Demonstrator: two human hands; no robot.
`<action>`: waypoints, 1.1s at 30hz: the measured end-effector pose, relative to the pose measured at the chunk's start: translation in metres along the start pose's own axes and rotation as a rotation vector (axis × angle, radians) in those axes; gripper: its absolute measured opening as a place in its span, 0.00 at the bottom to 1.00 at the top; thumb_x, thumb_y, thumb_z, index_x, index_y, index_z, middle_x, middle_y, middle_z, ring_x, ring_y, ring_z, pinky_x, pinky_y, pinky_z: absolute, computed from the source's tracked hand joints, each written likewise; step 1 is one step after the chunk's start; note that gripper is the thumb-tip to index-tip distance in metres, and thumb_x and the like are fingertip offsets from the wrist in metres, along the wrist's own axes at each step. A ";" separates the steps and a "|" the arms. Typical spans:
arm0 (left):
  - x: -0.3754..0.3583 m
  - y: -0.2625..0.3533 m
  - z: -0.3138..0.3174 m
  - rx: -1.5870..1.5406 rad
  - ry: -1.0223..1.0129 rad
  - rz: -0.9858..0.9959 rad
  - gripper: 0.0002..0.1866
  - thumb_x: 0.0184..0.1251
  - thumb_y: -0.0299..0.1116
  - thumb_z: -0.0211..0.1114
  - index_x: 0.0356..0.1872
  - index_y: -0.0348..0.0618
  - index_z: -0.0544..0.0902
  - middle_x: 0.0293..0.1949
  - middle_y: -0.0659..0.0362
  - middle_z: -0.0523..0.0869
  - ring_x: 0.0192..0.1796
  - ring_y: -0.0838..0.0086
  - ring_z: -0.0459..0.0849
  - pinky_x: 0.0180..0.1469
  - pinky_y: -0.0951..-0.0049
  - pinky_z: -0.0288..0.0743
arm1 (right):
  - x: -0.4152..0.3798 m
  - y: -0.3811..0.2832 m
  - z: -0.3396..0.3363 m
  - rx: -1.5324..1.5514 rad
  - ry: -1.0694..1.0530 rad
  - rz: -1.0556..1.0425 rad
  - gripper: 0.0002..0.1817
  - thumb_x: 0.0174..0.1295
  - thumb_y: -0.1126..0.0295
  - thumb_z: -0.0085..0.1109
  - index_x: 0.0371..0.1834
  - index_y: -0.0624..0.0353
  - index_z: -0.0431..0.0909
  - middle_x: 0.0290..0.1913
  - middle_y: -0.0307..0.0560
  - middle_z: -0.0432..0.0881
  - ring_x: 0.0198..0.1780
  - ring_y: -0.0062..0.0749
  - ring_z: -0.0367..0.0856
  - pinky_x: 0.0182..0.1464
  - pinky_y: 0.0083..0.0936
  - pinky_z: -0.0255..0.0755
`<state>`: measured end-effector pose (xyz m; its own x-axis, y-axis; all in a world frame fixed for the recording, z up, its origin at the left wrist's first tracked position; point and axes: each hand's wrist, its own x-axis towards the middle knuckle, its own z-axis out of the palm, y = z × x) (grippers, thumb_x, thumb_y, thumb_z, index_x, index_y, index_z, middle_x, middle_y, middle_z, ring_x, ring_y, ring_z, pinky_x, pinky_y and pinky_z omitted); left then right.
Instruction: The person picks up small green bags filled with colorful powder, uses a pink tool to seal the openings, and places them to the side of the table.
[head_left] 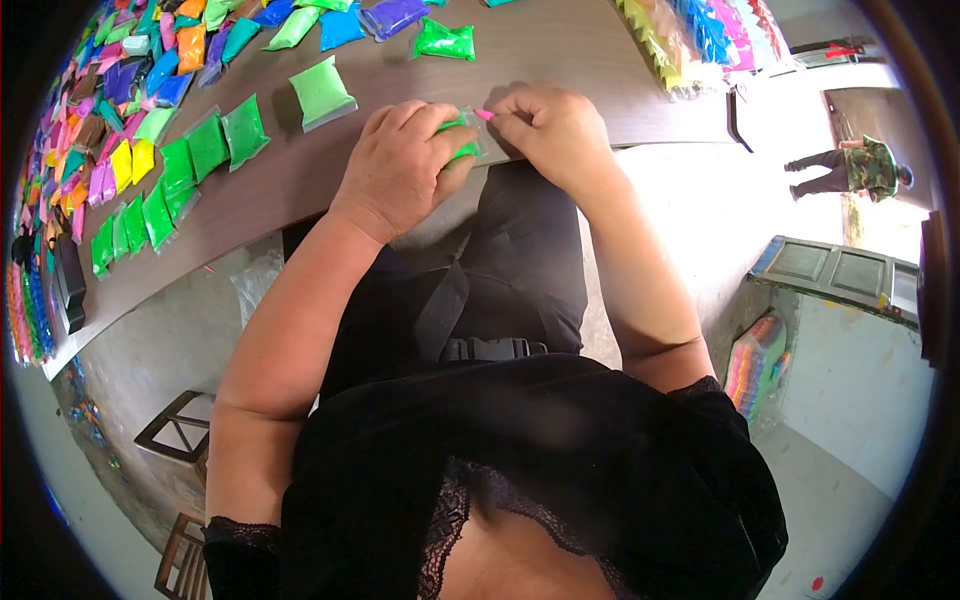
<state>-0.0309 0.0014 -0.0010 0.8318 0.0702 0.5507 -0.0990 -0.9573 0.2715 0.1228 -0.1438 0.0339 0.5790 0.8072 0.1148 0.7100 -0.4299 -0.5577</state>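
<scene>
Head view, the only one. Grip: left hand (400,172) is curled over a green packet (466,149), fingers on the far side, thumb on the near side. Right hand (552,128) has thumb and forefinger pressed together, pinching what looks like a small pink piece (484,114). Can't make out what the piece is.

Packet location: between the two hands, at the table's near edge, above the lap. Left hand covers most of it. What shows is some green plus a clear margin on the side facing the right hand.

Key relation: pink piece is on the right side of the packet, by the far end of that clear margin. It sticks out leftward from the right fingertips, so its long axis aims across at the packet. Can't tell if it touches the film or sits just above it. Visible clear margin runs roughly near to far, so piece and margin are close to crosswise. Packet's full long axis is hidden under the left hand.

Nearest hand: left is on the packet itself; right fingertips are just beside its margin.

Around: pale green packet (322,93) lies on the table (620,112) left of the left hand, well apart. Row of green packets (208,146) farther left. Another bright green packet (445,41) lies beyond the hands.
</scene>
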 end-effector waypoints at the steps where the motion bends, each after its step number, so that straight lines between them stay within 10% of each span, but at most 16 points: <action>1: 0.000 0.000 -0.001 0.001 -0.004 -0.001 0.12 0.60 0.37 0.71 0.44 0.50 0.87 0.50 0.63 0.83 0.55 0.66 0.80 0.60 0.63 0.72 | 0.000 -0.001 0.001 -0.005 0.002 -0.004 0.09 0.61 0.59 0.64 0.37 0.48 0.88 0.40 0.45 0.87 0.43 0.47 0.85 0.44 0.41 0.79; 18: 0.000 -0.001 -0.001 0.003 -0.017 0.007 0.12 0.61 0.38 0.70 0.45 0.49 0.87 0.49 0.62 0.84 0.54 0.65 0.81 0.60 0.63 0.73 | 0.008 -0.006 0.010 -0.167 0.063 -0.215 0.08 0.61 0.60 0.61 0.36 0.49 0.86 0.36 0.44 0.84 0.41 0.46 0.85 0.42 0.43 0.79; 33: 0.000 -0.001 0.000 -0.013 0.009 0.003 0.12 0.60 0.37 0.71 0.44 0.50 0.87 0.50 0.63 0.84 0.54 0.65 0.80 0.59 0.63 0.73 | -0.002 -0.003 -0.002 -0.019 -0.026 0.006 0.10 0.61 0.58 0.64 0.37 0.48 0.88 0.38 0.46 0.86 0.43 0.47 0.85 0.45 0.42 0.78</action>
<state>-0.0310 0.0020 -0.0009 0.8265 0.0695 0.5586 -0.1090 -0.9538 0.2799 0.1205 -0.1447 0.0366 0.5726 0.8149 0.0903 0.7143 -0.4418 -0.5428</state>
